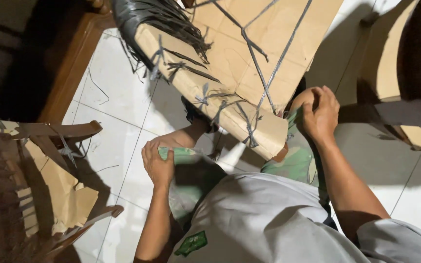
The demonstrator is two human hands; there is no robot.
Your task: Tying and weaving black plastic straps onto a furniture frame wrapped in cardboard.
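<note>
Seated person, viewed from above, knees up, white tiled floor (118,126) underneath.

Cardboard panel (249,73) is leaning across the lap, its long axis running from upper right down toward the knees, lower edge resting between them. Dark grey plastic straps (261,73) are crossing its face, knotted in several places along the near edge; a loose bundle of the same strap is fanning out at the panel's upper left corner.

Right hand (320,114) is sitting on the right knee, fingers curled and closed down over green shorts fabric (293,163), just beside the panel's lower right edge where two straps are converging. It is the nearer hand to the panel; the strap ends are lying just left of its knuckles. Whether it is pinching a strap end I cannot tell.

Left hand (158,165) is resting on the left knee, fingers folded over the green cloth, gripping nothing else that I can see. The panel's edge is lying up and to the right of it, apart, with a gap of shadowed floor and leg between.

Second strapped cardboard piece (59,190) is lying on dark wooden furniture (6,214) at the left, well apart from both hands
</note>
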